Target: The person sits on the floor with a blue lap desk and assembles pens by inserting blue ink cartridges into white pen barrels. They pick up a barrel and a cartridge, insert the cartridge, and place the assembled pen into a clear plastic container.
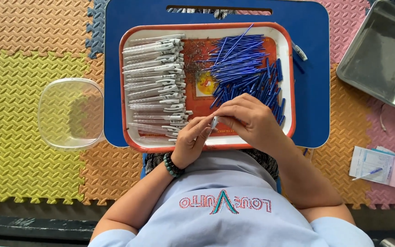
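Two hands: left hand (192, 139) and right hand (248, 120) pinch one pen barrel (214, 122) between them, at the tray's near edge.
Tray (206, 31): clear barrels (156, 82) stacked left, blue refills (248, 73) heaped right (sorted within reach).
Bowl (71, 113): left of tray.

Both hands (225, 130) pinch a pen barrel (214, 122) over tray (129, 137).

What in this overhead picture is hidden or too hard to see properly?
- Pen piece: mostly covered by the left hand and right hand.
- Tray picture: buried under blue refills and clear pen barrels.
- Metal tray: cut off by the frame's right edge.
- Paper slip: print too small.
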